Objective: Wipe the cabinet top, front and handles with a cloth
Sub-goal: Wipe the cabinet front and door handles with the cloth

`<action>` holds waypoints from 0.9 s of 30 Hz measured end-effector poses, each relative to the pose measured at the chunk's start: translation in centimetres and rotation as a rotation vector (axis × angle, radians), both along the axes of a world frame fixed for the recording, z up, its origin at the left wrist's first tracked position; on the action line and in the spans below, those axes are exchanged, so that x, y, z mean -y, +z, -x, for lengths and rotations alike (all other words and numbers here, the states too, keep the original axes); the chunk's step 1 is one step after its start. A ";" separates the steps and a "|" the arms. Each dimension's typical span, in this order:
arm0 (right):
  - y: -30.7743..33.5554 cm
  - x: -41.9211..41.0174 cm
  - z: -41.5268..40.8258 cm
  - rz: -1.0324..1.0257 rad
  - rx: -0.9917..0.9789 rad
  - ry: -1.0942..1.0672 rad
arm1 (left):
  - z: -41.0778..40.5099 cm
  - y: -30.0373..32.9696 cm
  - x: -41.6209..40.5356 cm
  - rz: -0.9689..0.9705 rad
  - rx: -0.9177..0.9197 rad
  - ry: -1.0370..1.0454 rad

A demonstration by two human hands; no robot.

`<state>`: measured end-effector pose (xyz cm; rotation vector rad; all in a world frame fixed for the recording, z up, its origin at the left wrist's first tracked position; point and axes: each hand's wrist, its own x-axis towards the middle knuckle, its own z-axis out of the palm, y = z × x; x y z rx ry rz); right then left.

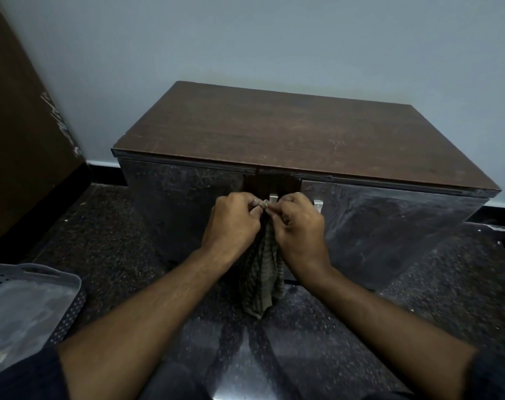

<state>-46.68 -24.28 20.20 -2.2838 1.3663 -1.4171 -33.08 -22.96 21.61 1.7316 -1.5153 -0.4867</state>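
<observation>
my left hand (pixel 234 219) and right hand (pixel 299 223) both pinch the top of a striped grey-brown cloth (pixel 261 281); it hangs before the dark wooden cabinet (pixel 289 134), near its metal handles (pixel 317 205)

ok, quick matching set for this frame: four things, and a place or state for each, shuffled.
Things:
1. cloth
2. basket
3. cabinet top
4. handle

Places or states:
A. brown, bare, against the wall
B. pinched at its upper end by both hands, hanging down
C. on the floor at the lower left
D. silver, on the cabinet front, just right of the right hand

Pairs: 1-B, 2-C, 3-A, 4-D. The left hand shares the pinch on the cloth.
</observation>
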 end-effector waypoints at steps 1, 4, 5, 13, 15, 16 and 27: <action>0.3 0.3 -0.1 0.012 0.022 -0.024 | 0.0 0.1 0.0 0.003 0.004 -0.001; 0.1 0.5 0.0 0.034 0.050 -0.044 | 0.1 0.2 0.1 0.014 0.004 -0.004; -0.3 0.3 0.1 0.034 0.039 -0.021 | 0.1 0.2 0.1 0.016 0.003 -0.004; -1.8 -0.3 0.2 -0.011 -0.006 0.078 | 0.3 0.1 0.3 0.075 0.023 0.014; -1.3 -0.2 0.1 0.006 0.035 0.046 | 0.2 0.3 0.4 0.093 0.021 0.024; -1.2 -0.2 0.0 0.008 0.046 0.037 | 0.2 0.3 0.4 0.100 0.013 0.025; -2.9 0.1 -0.8 -0.426 0.188 -0.176 | 0.2 0.2 0.1 0.085 0.000 0.004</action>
